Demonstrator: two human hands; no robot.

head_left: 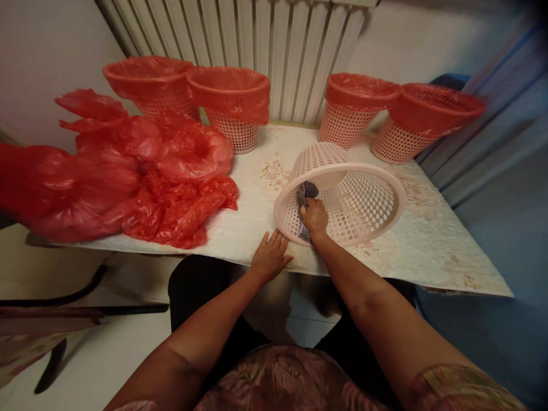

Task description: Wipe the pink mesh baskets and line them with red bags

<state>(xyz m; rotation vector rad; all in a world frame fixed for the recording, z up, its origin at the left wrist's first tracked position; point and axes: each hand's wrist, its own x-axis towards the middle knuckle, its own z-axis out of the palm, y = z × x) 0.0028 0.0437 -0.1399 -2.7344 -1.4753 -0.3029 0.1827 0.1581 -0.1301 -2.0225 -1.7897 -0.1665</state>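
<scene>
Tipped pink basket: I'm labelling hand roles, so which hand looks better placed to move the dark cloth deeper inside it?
Probably the right: the right hand is inside the pink basket, gripping the dark cloth. The left hand is outside it, open, with no cloth visible.

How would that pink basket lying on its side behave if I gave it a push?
The basket would probably roll, since it lies on its round side. It may curve as it goes, because it narrows away from its rim. It's likely light for its size, its wall being full of holes.
</scene>
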